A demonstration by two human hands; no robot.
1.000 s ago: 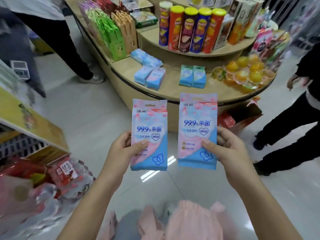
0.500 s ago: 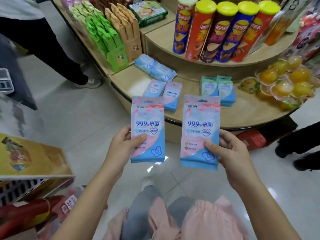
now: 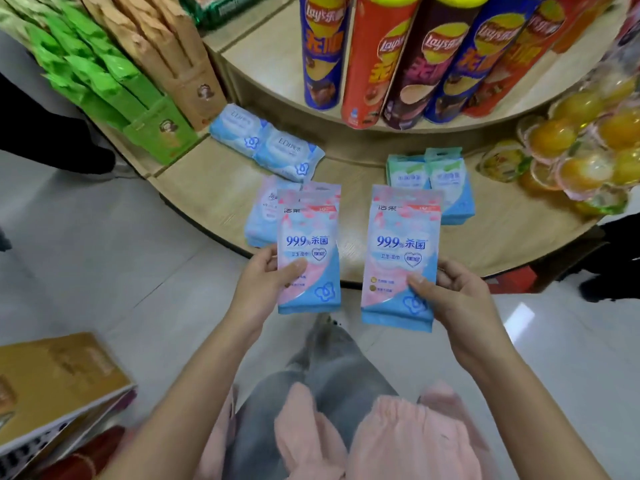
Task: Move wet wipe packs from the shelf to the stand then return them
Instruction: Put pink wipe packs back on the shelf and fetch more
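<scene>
White tiled floor [image 3: 104, 258]. Round two-tier wooden stand [image 3: 502, 244] ahead, chip cans [image 3: 367, 60] on the upper tier, spare wipe packs [image 3: 261, 216] lying on the lower tier. Both bare forearms reach forward, side by side. Left hand [image 3: 263, 282]: grip clamped on left wipe pack [image 3: 308, 251], thumb on front, fingers behind. Right hand [image 3: 457, 299]: same grip on right wipe pack [image 3: 401, 258]. Both packs held in air at the stand's front edge, long axis up-down, print facing camera, tops toward stand, not touching each other.
</scene>
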